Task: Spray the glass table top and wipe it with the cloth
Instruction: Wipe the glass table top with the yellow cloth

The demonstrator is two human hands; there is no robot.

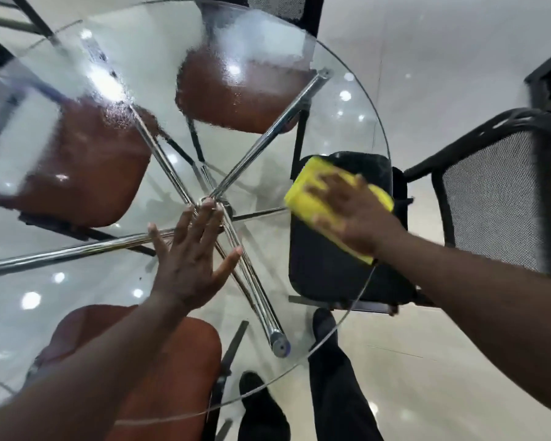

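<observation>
The left hand [188, 262] lies flat on the glass worktop [337, 100], fingers straight and spread, holding nothing, with its fingertips reaching the chrome hub [218, 200] seen through the glass. The right hand [353, 214], to the right of that hub near the worktop's rim, presses the yellow cloth [303, 198] down with straight, splayed fingers. That hand hides the cloth's middle and motion blurs its edges, while its long axis runs diagonally, from the corner toward the hub out to the right forearm.
</observation>
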